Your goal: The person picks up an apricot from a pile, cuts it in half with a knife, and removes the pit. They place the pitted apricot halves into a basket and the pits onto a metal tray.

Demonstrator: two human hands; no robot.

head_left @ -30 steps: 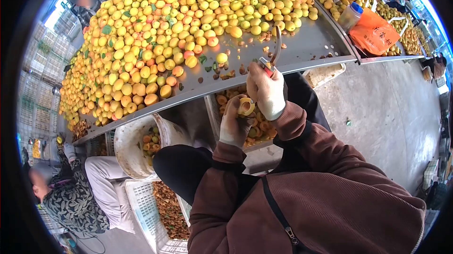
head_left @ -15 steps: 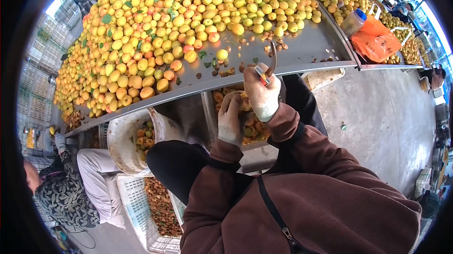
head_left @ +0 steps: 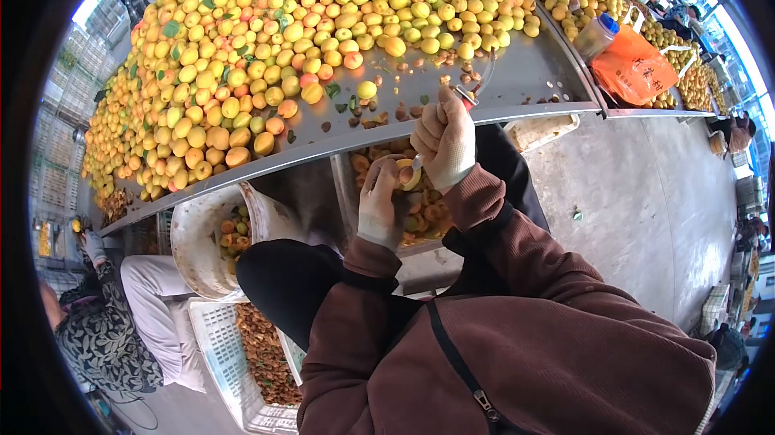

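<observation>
My left hand (head_left: 379, 207), in a pale glove, grips a cut apricot (head_left: 409, 174) with its brown pit showing. My right hand (head_left: 446, 138), gloved too, is closed around a curved knife (head_left: 466, 98) with a red part at the handle. A silvery metal end shows below that fist, touching or very near the apricot. Both hands are just off the front edge of the metal table (head_left: 517, 79), above a crate of apricot halves (head_left: 432, 221). Whole apricots (head_left: 266, 39) are heaped on the table, with loose pits and leaves along its front.
A white bucket (head_left: 190, 229) holding some fruit and a white crate (head_left: 218, 346) of brown pits stand on my left, near a seated person (head_left: 105, 330). An orange bag (head_left: 634, 67) and a blue-lidded container (head_left: 597, 35) sit at right. More people are in the background.
My right hand has turned, bringing the knife's metal end down to the apricot; its curved blade no longer stands out clearly above the fist. The apricot and its pit show more openly.
</observation>
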